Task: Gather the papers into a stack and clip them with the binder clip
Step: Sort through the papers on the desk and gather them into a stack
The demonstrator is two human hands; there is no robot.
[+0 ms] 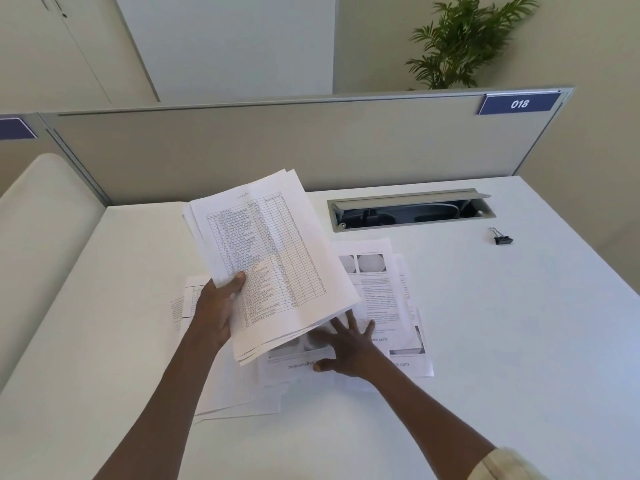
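Right now your left hand [216,308] grips a sheaf of papers [277,265] lifted off the desk [519,341], thumb pressed on the top sheet, fingers hidden beneath. That top sheet carries a printed table, and the sheaf tilts up with its far end toward 12 o'clock. The sheets are not squared; their edges fan out at the top and at the lower corner.

Your right hand [346,348] lies flat with fingers spread wide on the loose papers [384,306] still on the desk, its fingertips tucked under the lower edge of the lifted sheaf. It holds nothing. These loose sheets overlap unevenly, showing text and grey pictures. More sheets [239,396] spread out at 7 o'clock of that hand, and a few peek out past your left wrist at 9 o'clock.

The binder clip [502,239], black with wire handles, sits alone on the desk at 2 o'clock from the papers, well apart from them and from both hands. Between it and the papers, toward 12 o'clock, an open cable tray [408,209] is set into the desk. Behind runs a grey partition [277,147] with a blue tag reading 018 [519,104], and a green plant [467,43] rises beyond it.
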